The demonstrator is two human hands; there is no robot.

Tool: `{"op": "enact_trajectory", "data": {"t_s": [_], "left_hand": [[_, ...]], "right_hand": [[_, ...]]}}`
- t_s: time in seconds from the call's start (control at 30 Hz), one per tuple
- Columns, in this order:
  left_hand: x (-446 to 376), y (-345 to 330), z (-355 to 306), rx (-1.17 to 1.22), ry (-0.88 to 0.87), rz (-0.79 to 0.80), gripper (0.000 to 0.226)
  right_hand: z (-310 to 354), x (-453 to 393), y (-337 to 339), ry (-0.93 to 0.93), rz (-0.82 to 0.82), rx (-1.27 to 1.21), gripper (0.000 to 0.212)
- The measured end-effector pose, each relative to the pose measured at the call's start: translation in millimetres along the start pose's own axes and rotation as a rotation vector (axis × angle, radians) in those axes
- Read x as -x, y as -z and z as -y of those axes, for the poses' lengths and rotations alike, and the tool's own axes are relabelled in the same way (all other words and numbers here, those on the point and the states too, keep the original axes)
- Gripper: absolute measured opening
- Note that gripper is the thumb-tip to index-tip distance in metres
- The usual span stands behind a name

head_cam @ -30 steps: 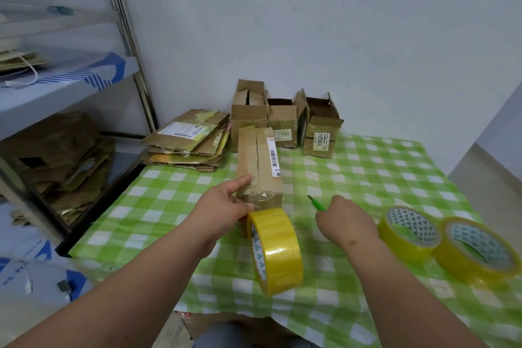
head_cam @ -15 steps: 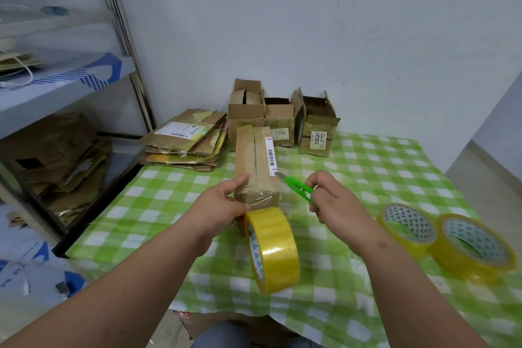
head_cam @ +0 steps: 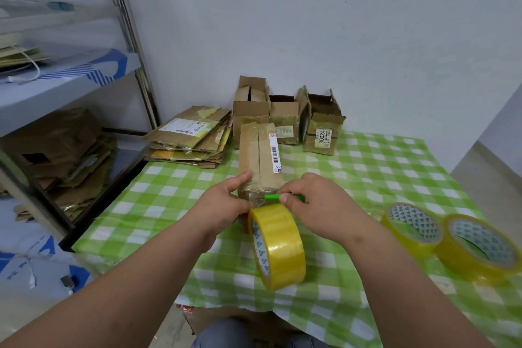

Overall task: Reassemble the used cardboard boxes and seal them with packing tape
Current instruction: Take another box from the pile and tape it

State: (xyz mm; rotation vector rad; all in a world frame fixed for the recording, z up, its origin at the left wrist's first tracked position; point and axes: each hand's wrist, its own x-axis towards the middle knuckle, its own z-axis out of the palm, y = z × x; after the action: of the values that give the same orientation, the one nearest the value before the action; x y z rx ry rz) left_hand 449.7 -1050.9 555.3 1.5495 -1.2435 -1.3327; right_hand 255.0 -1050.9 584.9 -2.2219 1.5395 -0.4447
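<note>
Here, a long cardboard box (head_cam: 260, 158) lies on the green-checked tablecloth (head_cam: 381, 167), near the middle of the table, its length running from the person toward the far edge. The left hand (head_cam: 223, 203) grips the box's near end, thumb on top and fingers curled round the left side. The right hand (head_cam: 313, 203) pinches a green cutter (head_cam: 278, 197) against that same near end, its tip at the tape stretched between the box and a yellow tape roll (head_cam: 278, 246). That roll hangs on edge just in front of the box, partly hiding the box's near face; what carries it cannot be made out.

Two more tape rolls (head_cam: 411, 225) (head_cam: 480, 249) lie flat near the right edge, touching each other, close beside the right forearm. At the far edge, against the wall, three open boxes (head_cam: 284, 119) stand in a row, the left one directly behind the long box. A stack of flattened cartons (head_cam: 192, 134) sits at the far left corner, just left of the long box. A metal shelf unit (head_cam: 70, 85) stands beyond the left edge, holding more flattened cardboard on its lower level.
</note>
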Motion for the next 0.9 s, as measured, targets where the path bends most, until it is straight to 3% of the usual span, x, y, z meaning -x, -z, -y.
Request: {"op": "enact_trajectory", "data": {"t_s": [0.9], "left_hand": [[-8, -2, 3, -0.040, 0.010, 0.032, 0.069]], "right_hand": [[21, -22, 11, -0.082, 0.115, 0.059, 0.026]]}}
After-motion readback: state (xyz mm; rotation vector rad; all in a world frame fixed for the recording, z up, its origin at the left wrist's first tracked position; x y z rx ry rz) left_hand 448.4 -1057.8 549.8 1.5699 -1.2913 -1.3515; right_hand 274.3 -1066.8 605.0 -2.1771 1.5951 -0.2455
